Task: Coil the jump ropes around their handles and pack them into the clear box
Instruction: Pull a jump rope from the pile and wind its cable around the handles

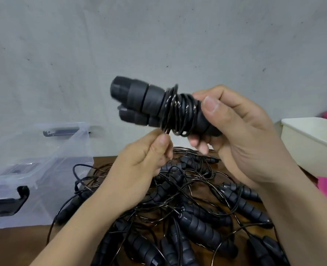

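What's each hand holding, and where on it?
Right hand grips the paired handles at one end, beside the coiled cord. Left hand pinches the cord's free run just under the coil.

Black jump ropes point(178, 204) — clear box point(34, 160) — white bin point(310, 143).

Soft, even light brightens the grey wall point(158, 35) and leaves only faint shadows. Motion blur smears the ends of the raised handles point(134, 96), thin glints streak the coiled rope point(179, 112), and the wide lens bends the edges, where the clear box point(43, 162) looks hazy.
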Motion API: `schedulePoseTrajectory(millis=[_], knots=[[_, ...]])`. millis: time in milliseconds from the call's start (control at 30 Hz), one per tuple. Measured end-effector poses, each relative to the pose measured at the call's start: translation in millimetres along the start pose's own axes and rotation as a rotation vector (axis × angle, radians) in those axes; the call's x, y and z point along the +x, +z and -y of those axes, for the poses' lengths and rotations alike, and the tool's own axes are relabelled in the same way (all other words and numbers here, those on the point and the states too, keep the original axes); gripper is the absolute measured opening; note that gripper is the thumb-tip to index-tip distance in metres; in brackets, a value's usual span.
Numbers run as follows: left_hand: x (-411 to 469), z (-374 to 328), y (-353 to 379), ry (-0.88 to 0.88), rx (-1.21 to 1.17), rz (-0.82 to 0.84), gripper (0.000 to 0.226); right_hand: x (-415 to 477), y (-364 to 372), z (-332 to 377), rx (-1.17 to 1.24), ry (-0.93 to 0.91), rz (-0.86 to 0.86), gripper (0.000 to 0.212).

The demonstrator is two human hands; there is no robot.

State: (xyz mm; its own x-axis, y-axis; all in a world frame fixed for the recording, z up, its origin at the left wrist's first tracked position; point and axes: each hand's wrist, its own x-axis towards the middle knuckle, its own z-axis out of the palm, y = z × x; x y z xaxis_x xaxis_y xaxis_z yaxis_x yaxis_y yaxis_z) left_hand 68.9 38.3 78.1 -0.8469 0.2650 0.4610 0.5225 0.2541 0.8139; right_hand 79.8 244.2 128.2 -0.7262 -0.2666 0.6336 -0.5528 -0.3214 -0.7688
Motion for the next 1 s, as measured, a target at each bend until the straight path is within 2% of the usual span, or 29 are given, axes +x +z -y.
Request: schedulePoseTrajectory(millis=[67, 133, 267, 367, 467, 567, 667, 767, 933, 1000], knots=[[-2, -5, 3, 0.039, 0.193, 0.023, 0.044, 3, -1, 0, -0.025, -0.058, -0.077, 0.027], [-9, -12, 5, 0.057, 0.281, 0.05, 0.042, 4, -7, 0, -0.097, -0.111, -0.174, 0.024], [-19, -38, 5, 0.161, 0.445, 0.05, 0.042, 4, -22, -3, -0.575, -0.215, -0.318, 0.011], [-21, -48, -6, 0.212, 0.494, -0.013, 0.04, 3, -22, -11, -0.832, -0.242, -0.261, 0.009], [-21, -51, -22, 0.268, 0.479, -0.092, 0.035, 3, -15, -21, -0.927, -0.136, -0.13, 0.016], [-19, -49, -39, 0.261, 0.396, -0.128, 0.025, 3, -10, -21, -0.873, 0.11, 0.084, 0.016], [-16, -43, -53, 0.222, 0.315, -0.143, 0.022, 0, -8, -16, -0.637, 0.305, 0.289, 0.022], [-12, -40, -64, 0.199, 0.221, -0.103, 0.027, -4, -6, -12, -0.477, 0.341, 0.395, 0.034], [-2, -19, -62, 0.163, 0.114, 0.008, 0.025, -7, -8, -3, -0.366, 0.325, 0.493, 0.034], [-1, -20, -56, 0.181, 0.098, 0.032, 0.028, -9, -11, 1, -0.301, 0.308, 0.483, 0.037]])
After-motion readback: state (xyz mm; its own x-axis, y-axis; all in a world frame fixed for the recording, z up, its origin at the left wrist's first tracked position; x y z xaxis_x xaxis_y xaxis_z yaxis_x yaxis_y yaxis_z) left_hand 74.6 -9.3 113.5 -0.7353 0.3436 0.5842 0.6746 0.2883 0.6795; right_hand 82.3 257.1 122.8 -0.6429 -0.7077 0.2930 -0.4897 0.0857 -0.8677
